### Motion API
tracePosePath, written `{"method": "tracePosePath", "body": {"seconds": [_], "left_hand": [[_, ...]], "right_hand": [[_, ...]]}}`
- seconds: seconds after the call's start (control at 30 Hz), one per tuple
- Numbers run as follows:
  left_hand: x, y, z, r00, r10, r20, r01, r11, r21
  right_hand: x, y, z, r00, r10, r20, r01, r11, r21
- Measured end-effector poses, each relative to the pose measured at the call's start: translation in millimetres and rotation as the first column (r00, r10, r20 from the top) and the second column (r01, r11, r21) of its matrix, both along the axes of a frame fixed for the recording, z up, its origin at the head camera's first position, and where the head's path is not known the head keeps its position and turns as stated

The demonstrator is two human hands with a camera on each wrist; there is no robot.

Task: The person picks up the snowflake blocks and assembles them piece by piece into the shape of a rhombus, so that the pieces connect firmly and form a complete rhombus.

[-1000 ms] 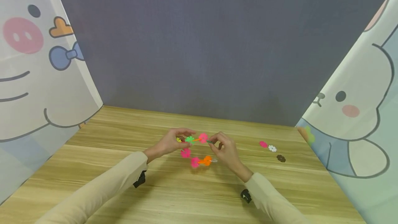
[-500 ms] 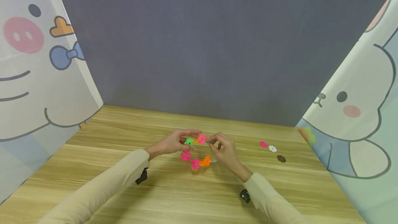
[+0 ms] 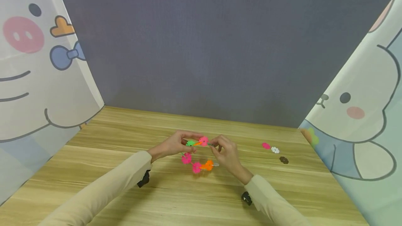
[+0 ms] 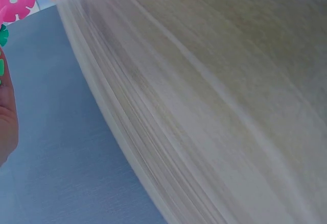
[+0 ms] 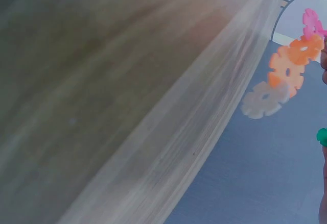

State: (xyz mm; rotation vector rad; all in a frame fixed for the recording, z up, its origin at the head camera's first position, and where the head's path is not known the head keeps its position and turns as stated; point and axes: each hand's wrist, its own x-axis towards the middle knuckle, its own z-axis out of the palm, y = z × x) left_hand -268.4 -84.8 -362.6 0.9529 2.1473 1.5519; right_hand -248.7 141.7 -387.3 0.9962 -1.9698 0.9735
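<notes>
A curved chain of flower-shaped interlocking plastic discs hangs between the two hands above the table. My left hand (image 3: 176, 143) pinches the chain around a light green disc (image 3: 190, 143), with its upper fingers reaching toward a pink disc (image 3: 203, 141). On that pink disc's other side, my right hand (image 3: 226, 151) pinches a dark green disc (image 3: 210, 144) between thumb and fingertips. The chain's lower part has more pink discs (image 3: 186, 158), an orange disc (image 3: 208, 165) and a whitish disc (image 5: 255, 104) at its loose end. Sleeves cover most of both wrist views.
To the right on the wooden table (image 3: 176, 198) lie three loose discs: a pink disc (image 3: 266, 145), a white disc (image 3: 275, 150) and a brown disc (image 3: 284, 160). A dark grey panel (image 3: 201, 51) stands behind, with cartoon-printed panels at both sides.
My left hand has shifted slightly right along the chain, and a yellow disc seen earlier beside it is hidden. The chain's lower part has sunk a little. My right hand keeps its pinch.
</notes>
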Motion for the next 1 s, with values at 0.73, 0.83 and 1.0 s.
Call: {"method": "tracePosePath", "body": {"seconds": [0.73, 0.83, 1.0], "left_hand": [[2.0, -2.3, -5.0, 0.999, 0.037, -0.024, -0.037, 0.999, 0.035], [1.6, -3.0, -5.0, 0.999, 0.031, -0.009, -0.031, 0.999, 0.029], [1.6, -3.9, -4.6, 1.0, 0.016, 0.008, -0.016, 0.999, 0.028]], "right_hand": [[-1.1, -8.3, 0.6, 0.996, 0.013, -0.09, -0.013, 1.0, -0.001], [-1.2, -9.1, -0.1, 0.993, 0.029, -0.115, -0.029, 1.0, -0.001], [-1.2, -9.6, -1.2, 0.993, 0.042, -0.111, -0.042, 0.999, -0.001]]}}
